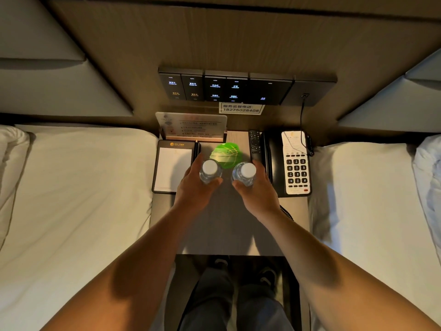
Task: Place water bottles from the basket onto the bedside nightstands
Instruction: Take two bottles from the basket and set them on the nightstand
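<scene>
Two clear water bottles with white caps stand upright over the middle of the nightstand (pixel 229 225), seen from above. My left hand (pixel 194 189) is wrapped around the left bottle (pixel 210 170). My right hand (pixel 256 191) grips the right bottle (pixel 245 173). The bottles are side by side, a small gap apart. Whether their bases touch the wooden top is hidden by my hands. No basket is in view.
A notepad holder (pixel 173 167) lies left of the bottles, a green glowing patch (pixel 228 154) and an acrylic sign (pixel 191 126) behind, a remote (pixel 254 144) and telephone (pixel 290 163) right. Switch panels (pixel 226 88) line the wall. White beds (pixel 71 199) flank both sides.
</scene>
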